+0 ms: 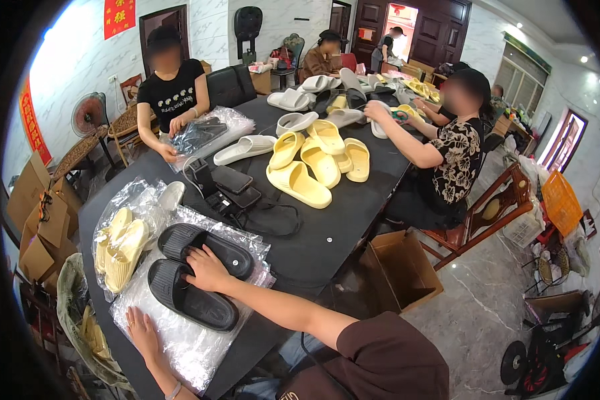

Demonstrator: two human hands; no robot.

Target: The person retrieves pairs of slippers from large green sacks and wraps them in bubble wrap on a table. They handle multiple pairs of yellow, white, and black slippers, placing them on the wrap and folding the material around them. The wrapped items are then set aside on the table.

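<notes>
My right hand [207, 270] flat, released, pressing black slippers [197, 280] together beneath palm — keeps pair aligned. My left hand [142, 333] spread open, pinning clear bag stack [180, 343] to table [327, 233] — stops sliding.

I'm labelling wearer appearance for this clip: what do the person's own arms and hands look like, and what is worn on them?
Both forearms are bare. The left hand has a ring on one finger and a thin pale bracelet at the wrist. The right hand wears nothing visible; its arm ends in a short dark brown sleeve.
</notes>
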